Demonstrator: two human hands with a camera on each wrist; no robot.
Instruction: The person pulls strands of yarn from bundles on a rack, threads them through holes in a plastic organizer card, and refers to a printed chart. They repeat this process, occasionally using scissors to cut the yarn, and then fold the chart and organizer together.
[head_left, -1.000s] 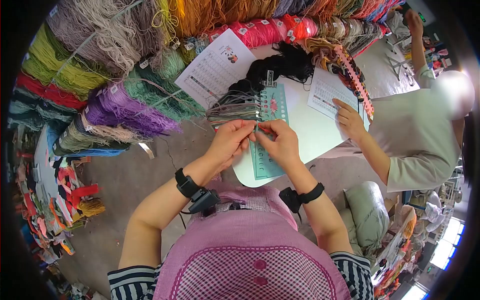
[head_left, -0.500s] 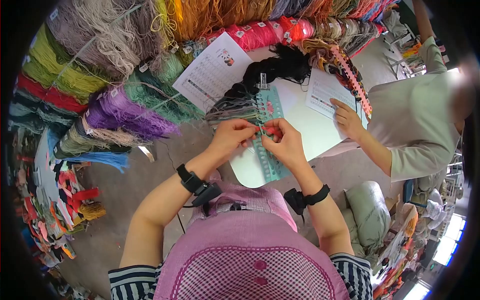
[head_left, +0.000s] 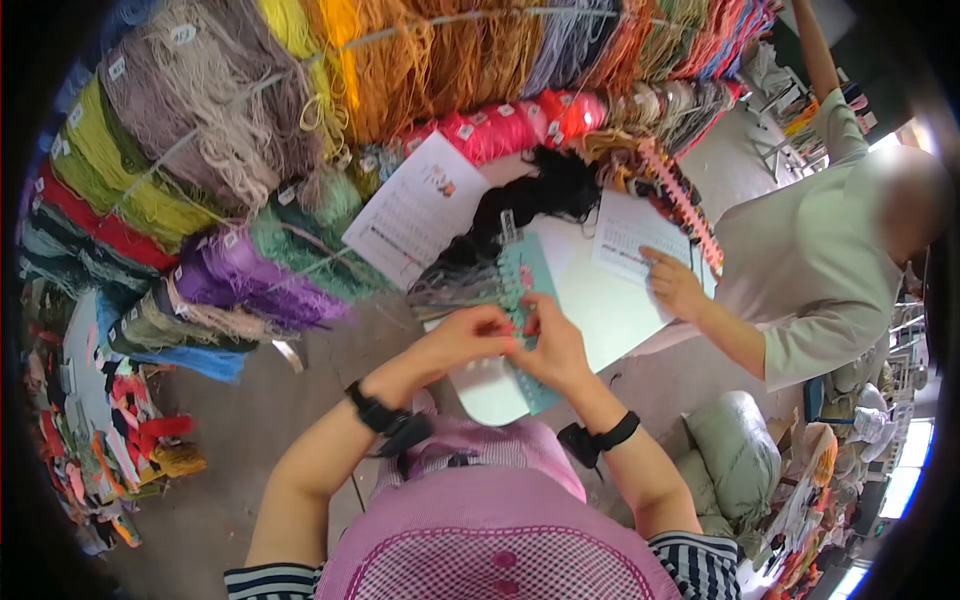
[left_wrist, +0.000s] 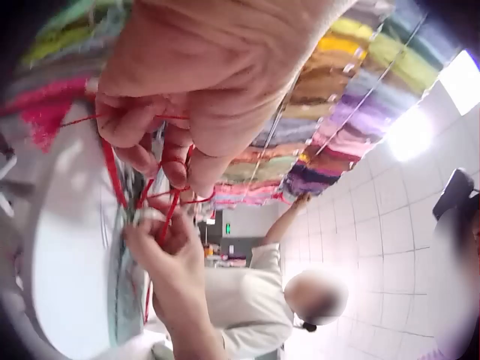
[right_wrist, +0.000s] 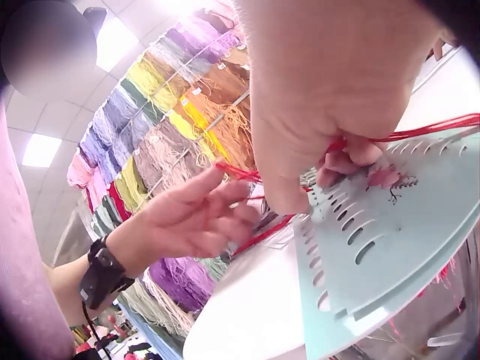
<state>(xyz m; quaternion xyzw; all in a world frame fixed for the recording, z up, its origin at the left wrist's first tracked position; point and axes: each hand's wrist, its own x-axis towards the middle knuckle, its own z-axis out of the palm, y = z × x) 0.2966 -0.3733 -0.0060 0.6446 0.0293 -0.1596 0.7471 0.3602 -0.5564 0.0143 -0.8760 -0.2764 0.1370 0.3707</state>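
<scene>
A pale teal card (right_wrist: 405, 217) with a row of holes along its edge and a printed pink flower lies on a white table. Red thread (right_wrist: 431, 129) runs across it and through the fingers of my right hand (head_left: 555, 350), which pinches the thread at the holed edge. My left hand (head_left: 465, 338) sits just left of that edge, with strands of the red thread between thumb and fingers. Both hands' fingertips are close together, partly hiding the holes. Grey and pale threads (head_left: 460, 280) hang from the card's upper holes, beneath a clear clip (head_left: 508, 225).
A black thread hank (head_left: 540, 190) lies behind the card. A printed sheet (head_left: 405, 215) is at the left. Another person's hand (head_left: 675, 285) rests on a second sheet (head_left: 622, 235) at the right, near a pink thread holder (head_left: 680, 200). Hanging yarn bundles (head_left: 220, 130) line the back.
The head view has shifted, so table, card and hands appear lower. My hands parted slightly half a second ago with red thread between them, and are close together again now.
</scene>
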